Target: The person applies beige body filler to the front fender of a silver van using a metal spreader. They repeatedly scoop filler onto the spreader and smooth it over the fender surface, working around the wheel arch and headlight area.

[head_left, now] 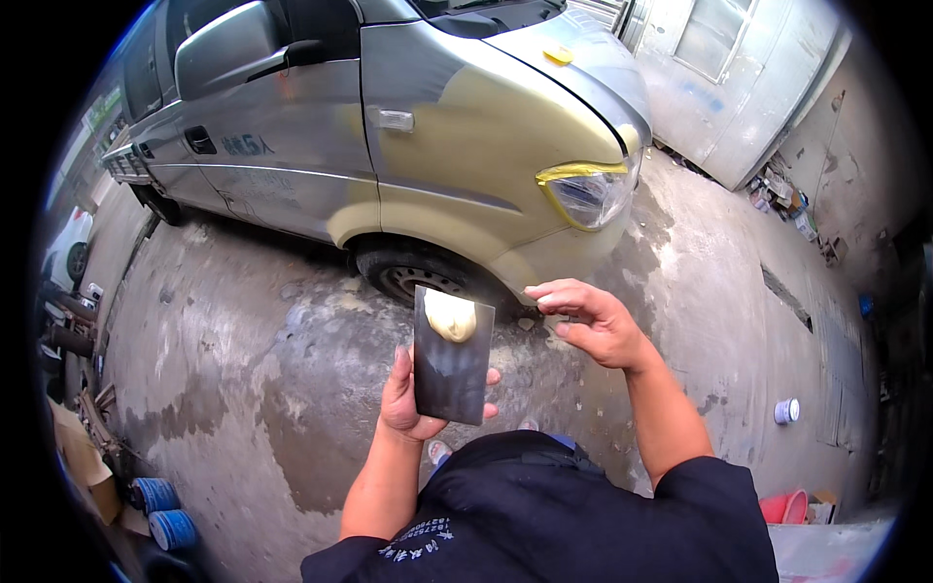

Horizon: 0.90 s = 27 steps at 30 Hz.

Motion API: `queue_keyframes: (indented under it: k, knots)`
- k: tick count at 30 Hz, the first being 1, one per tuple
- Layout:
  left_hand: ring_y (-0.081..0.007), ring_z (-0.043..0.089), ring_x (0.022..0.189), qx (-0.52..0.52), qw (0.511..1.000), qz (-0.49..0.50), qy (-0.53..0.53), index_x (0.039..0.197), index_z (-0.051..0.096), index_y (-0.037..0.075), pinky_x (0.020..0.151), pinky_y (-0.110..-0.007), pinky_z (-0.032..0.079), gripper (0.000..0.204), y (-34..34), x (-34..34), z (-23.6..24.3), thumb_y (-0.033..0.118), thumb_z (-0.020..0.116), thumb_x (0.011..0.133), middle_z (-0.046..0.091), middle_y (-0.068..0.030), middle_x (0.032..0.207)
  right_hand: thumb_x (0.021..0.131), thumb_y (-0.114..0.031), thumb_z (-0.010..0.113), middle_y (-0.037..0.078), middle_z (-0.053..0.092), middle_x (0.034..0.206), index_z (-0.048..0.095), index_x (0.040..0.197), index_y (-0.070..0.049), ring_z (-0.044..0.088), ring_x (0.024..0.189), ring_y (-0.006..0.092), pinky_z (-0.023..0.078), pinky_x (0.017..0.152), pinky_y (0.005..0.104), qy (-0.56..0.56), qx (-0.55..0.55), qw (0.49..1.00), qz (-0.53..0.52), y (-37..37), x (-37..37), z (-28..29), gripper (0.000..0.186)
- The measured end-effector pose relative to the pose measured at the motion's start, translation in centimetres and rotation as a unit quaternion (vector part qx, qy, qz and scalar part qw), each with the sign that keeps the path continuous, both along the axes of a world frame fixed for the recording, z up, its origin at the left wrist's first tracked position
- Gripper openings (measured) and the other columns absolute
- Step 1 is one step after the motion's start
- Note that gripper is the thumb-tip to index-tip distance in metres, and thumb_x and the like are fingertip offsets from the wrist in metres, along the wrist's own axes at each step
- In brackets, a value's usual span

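My left hand point(413, 398) grips a dark, flat rectangular mixing board point(450, 384), with fingers behind it and the thumb along its left edge. A lump of cream-yellow body filler point(451, 317) sits at the board's far end. My right hand point(588, 321) is raised to the right of the board, apart from it. Its thumb and fingers are spread, and nothing shows between them. Ahead stands a silver van point(292, 146). Its front fender point(466, 146) has a wide cream-yellow coated area, and yellow tape point(583, 172) borders the film-covered headlight point(591, 199).
A small yellow object point(558, 55) lies on the hood. The front wheel point(418, 272) is just beyond the board. Blue cans point(172, 530) stand at lower left, a white can point(787, 411) and a red container point(785, 507) at right. Grey metal doors point(729, 87) are behind. The concrete floor point(224, 340) has wet patches.
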<state>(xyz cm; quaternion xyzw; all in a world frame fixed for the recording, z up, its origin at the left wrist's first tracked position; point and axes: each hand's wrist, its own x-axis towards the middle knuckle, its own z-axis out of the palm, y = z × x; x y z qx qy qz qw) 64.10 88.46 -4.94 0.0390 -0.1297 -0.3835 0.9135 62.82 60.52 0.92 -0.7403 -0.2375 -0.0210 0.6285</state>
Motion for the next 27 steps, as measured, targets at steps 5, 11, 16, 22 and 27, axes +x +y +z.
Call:
queue_keyframes:
  k: [5, 11, 16, 22, 27]
  knots:
    - [-0.0374, 0.052, 0.123, 0.099, 0.985, 0.135, -0.034, 0.144, 0.034, 0.010, 0.102, -0.052, 0.045, 0.053, -1.3, 0.4, 0.2, 0.027, 0.053, 0.098, 0.048, -0.0169, 0.139, 0.090, -0.004, 0.062, 0.012, 0.058, 0.123, 0.046, 0.130, -0.002, 0.056, 0.113, 0.0177, 0.044, 0.096, 0.0333, 0.237, 0.241, 0.938, 0.074, 1.8, -3.8, -2.8, 0.043]
    - [-0.0299, 0.050, 0.127, 0.118, 0.983, 0.138, -0.019, 0.145, 0.033, 0.010, 0.107, -0.048, 0.040, 0.051, -2.2, -0.5, 0.6, 0.024, 0.051, 0.099, 0.047, -0.0138, 0.141, 0.088, -0.002, 0.062, 0.011, 0.062, 0.115, 0.047, 0.126, -0.002, 0.060, 0.104, 0.0146, 0.048, 0.091, 0.0308, 0.259, 0.260, 0.929, 0.050, 2.9, -1.7, -4.1, 0.041]
    - [-0.0342, 0.046, 0.130, 0.121, 0.978, 0.137, -0.099, 0.147, 0.031, 0.012, 0.107, -0.052, 0.039, 0.055, -0.8, -0.4, 0.8, 0.032, 0.050, 0.099, 0.044, -0.0124, 0.144, 0.088, -0.003, 0.062, 0.012, 0.063, 0.116, 0.046, 0.128, -0.001, 0.060, 0.106, 0.0144, 0.050, 0.092, 0.0308, 0.218, 0.297, 0.930, -0.004, 0.6, -2.2, -3.1, 0.043]
    - [-0.0305, 0.047, 0.129, 0.176, 0.957, 0.192, -0.132, 0.145, 0.032, 0.005, 0.109, -0.045, 0.037, 0.070, -2.4, -1.3, 2.1, 0.046, 0.058, 0.094, 0.047, -0.0173, 0.140, 0.094, -0.010, 0.060, 0.011, 0.062, 0.116, 0.044, 0.129, -0.001, 0.057, 0.108, 0.0142, 0.046, 0.094, 0.0324, 0.232, 0.150, 0.961, 0.002, 3.7, -3.8, -3.0, 0.040]
    - [-0.0221, 0.049, 0.123, 0.343, 0.861, 0.237, -0.291, 0.139, 0.043, 0.001, 0.106, -0.038, 0.039, 0.060, -1.8, -1.3, -0.4, 0.045, 0.049, 0.099, 0.050, -0.0104, 0.134, 0.094, -0.010, 0.060, 0.009, 0.063, 0.112, 0.043, 0.130, 0.001, 0.058, 0.102, 0.0124, 0.047, 0.089, 0.0302, 0.238, 0.157, 0.958, 0.011, 4.8, -1.5, -1.5, 0.041]
